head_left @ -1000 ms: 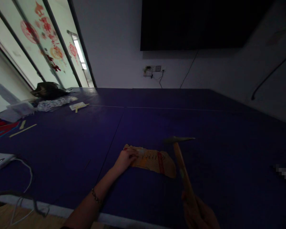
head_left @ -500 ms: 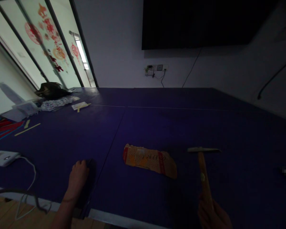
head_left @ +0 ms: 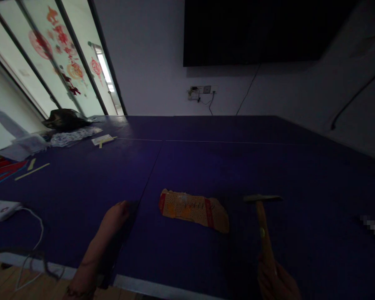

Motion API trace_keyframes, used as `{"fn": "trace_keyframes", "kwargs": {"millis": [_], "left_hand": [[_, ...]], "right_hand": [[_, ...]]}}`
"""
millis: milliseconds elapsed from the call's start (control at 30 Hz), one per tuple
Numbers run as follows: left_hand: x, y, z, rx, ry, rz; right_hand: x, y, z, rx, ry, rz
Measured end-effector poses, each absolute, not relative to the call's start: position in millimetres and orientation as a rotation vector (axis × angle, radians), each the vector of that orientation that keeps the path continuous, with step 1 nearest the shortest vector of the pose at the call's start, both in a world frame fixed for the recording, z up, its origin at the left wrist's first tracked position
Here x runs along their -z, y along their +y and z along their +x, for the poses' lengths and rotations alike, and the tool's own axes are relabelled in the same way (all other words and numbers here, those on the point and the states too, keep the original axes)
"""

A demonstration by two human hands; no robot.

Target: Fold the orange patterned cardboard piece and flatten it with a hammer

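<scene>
My right hand is wrapped round the wooden handle of a hammer, whose narrow metal head points up and away from me. A flat, elongated brown piece with red bands, dotted marks and a shiny patch lies on the purple tabletop, left of the hammer head and apart from it. My left hand is closed over the table, left of the brown piece and not touching it. Whether its curled fingers hold anything is hidden. A dark bracelet shows at that wrist.
A white device with a white cable is at the left. Farther back lie yellow strips, red and blue pieces, a small white packet and a black bag. A seam crosses the table. A black screen hangs on the wall.
My left hand has moved right and slightly forward, towards the brown piece. The view has shifted slightly; my right hand still grips the hammer, and the brown piece stays in place.
</scene>
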State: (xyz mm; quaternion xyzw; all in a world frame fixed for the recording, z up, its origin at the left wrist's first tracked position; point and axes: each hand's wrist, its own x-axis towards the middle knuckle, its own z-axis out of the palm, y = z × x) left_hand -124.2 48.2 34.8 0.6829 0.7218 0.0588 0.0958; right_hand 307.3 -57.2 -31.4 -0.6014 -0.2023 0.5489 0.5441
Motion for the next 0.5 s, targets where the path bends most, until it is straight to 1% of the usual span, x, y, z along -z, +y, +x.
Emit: {"fn": "trace_keyframes", "kwargs": {"millis": [133,233,333,500], "left_hand": [[-34,60,-82,-0.643,1.775,2.062],[-25,67,-47,-0.892,1.548,2.066],[-11,75,-20,-1.012,1.418,2.091],[8,89,4,-1.075,1.292,2.166]], "right_hand": [[31,-54,299,-1.268,-0.536,-1.421],[31,-52,295,-1.221,-0.576,-1.450],[33,-52,294,-1.208,-0.620,-1.491],[32,-54,287,-1.129,-0.649,-1.522]]}}
